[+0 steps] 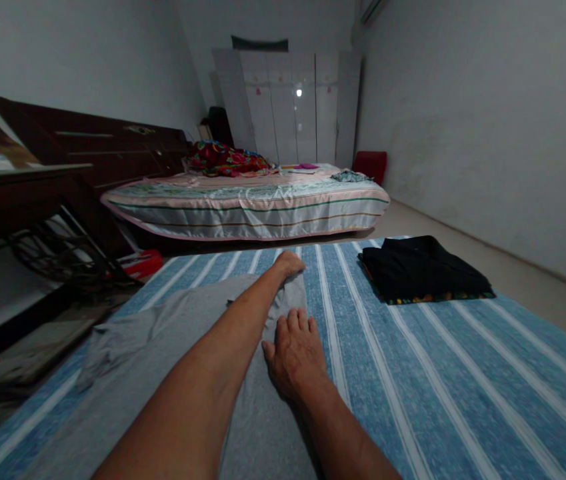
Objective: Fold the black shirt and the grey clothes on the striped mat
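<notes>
A grey T-shirt (pixel 197 327) lies spread over the blue-and-white striped bedsheet (pixel 357 373). My left arm stretches across it, and my left hand (pixel 290 263) is closed on the far right edge of the shirt, where the cloth wrinkles under it. The left fingertips are partly hidden. Closer to me, my right hand (pixel 297 350) rests palm down on the shirt's right side, its fingers stretched out and holding nothing. To the right of both hands sits a folded black garment (pixel 423 267), with a patterned cloth showing beneath it.
Beyond the striped sheet stands another bed (pixel 263 213) with a red floral blanket (pixel 227 159). A white wardrobe (pixel 290 107) is at the back wall. On the left are a dark table (pixel 27 193) with a metal wheel below and a red object (pixel 143 264) on the floor.
</notes>
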The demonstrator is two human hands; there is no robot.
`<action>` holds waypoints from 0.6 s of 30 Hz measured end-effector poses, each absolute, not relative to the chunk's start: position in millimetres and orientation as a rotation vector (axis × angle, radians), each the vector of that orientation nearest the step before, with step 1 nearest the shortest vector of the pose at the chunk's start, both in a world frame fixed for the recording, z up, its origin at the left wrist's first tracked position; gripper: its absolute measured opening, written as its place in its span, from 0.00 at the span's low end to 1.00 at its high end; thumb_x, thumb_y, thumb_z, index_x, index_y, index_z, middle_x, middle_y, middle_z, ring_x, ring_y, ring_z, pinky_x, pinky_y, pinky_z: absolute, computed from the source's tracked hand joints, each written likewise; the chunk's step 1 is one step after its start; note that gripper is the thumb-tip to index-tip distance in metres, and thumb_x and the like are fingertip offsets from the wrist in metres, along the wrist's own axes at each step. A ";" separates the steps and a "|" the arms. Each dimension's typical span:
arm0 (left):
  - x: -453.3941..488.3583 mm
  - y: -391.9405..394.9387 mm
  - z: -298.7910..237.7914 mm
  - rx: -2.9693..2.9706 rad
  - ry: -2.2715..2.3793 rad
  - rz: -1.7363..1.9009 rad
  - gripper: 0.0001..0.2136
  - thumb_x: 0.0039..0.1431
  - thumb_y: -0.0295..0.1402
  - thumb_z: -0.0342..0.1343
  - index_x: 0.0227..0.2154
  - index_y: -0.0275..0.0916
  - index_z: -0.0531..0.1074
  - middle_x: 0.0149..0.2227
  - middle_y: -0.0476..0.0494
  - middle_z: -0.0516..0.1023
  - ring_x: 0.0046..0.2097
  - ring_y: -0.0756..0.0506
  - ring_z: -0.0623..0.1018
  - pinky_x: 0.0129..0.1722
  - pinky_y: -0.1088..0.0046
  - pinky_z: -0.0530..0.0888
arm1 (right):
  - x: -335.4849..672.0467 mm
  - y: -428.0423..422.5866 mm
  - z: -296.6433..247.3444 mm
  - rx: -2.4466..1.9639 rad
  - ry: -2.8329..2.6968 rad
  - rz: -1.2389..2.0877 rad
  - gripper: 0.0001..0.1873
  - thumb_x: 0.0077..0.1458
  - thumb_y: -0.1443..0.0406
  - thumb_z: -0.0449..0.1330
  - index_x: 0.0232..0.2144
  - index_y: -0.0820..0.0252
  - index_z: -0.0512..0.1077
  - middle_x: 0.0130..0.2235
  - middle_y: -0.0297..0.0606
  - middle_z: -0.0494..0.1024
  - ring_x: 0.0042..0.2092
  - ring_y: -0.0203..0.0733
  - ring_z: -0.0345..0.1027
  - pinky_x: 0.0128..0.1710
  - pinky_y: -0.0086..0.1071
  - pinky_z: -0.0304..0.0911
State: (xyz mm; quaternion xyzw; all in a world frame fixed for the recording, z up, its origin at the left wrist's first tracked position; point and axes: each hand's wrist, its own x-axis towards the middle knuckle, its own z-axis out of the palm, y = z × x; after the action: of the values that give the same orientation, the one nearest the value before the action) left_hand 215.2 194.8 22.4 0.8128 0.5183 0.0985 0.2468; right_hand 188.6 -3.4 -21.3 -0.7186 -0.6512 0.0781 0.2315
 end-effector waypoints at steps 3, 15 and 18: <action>214.1 196.0 24.1 2.187 1.418 0.209 0.15 0.61 0.37 0.54 0.47 0.35 0.68 0.47 0.41 0.72 0.44 0.44 0.75 0.42 0.62 0.75 | 188.5 -2.5 -21.6 -1.978 -1.792 0.204 0.30 0.62 0.56 0.46 0.58 0.74 0.60 0.62 0.60 0.56 0.64 0.60 0.43 0.61 0.52 0.40; 213.2 204.5 16.6 2.102 1.405 0.212 0.13 0.61 0.36 0.54 0.45 0.35 0.69 0.45 0.42 0.73 0.43 0.45 0.75 0.41 0.62 0.75 | 188.3 -1.5 -23.6 -1.979 -1.788 0.193 0.30 0.61 0.55 0.47 0.57 0.73 0.61 0.62 0.60 0.56 0.64 0.60 0.44 0.61 0.53 0.40; 213.4 205.7 15.3 2.110 1.391 0.238 0.12 0.61 0.36 0.54 0.43 0.34 0.70 0.43 0.43 0.73 0.41 0.46 0.75 0.40 0.64 0.75 | 188.3 -2.1 -22.9 -1.980 -1.786 0.177 0.29 0.61 0.55 0.46 0.57 0.73 0.61 0.62 0.59 0.56 0.64 0.60 0.44 0.61 0.53 0.40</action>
State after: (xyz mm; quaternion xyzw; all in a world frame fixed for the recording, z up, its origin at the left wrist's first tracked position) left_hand 213.4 205.7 15.3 0.7938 0.5232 0.0894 0.2969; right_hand 188.3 -2.1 -22.9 -0.7206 -0.6500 0.0643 0.2324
